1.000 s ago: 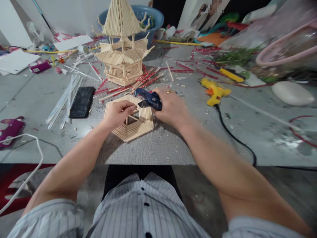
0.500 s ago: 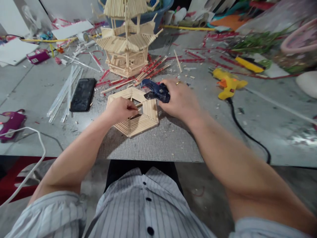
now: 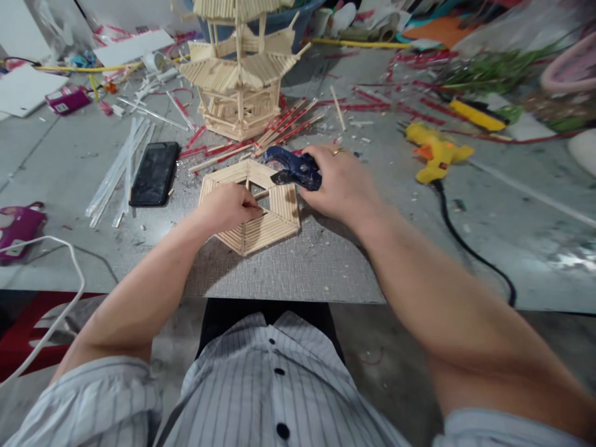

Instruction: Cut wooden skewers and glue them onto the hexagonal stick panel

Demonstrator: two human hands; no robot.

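A flat hexagonal panel of thin wooden sticks (image 3: pixel 265 231) lies on the table in front of me, with spokes crossing its open middle. My left hand (image 3: pixel 228 208) rests over the panel's left side, its fingertips pinched together at the middle opening; what they hold, if anything, is hidden. At the panel's right edge, my right hand (image 3: pixel 342 186) is closed around a dark blue hand cutter (image 3: pixel 298 169) with a curved jaw. The cutter's head points left, over the panel's upper right part.
Behind the panel stands a tiered stick pagoda (image 3: pixel 239 81), with red-wrapped sticks (image 3: pixel 288 124) at its base. A phone (image 3: pixel 154 174) and clear glue sticks (image 3: pixel 121 167) lie left. To the right is a yellow glue gun (image 3: pixel 435 152) with a black cord.
The view has shifted slightly. Both hands and the cutter keep nearly the same places at the panel; the left fingertips sit a little further right along the opening.
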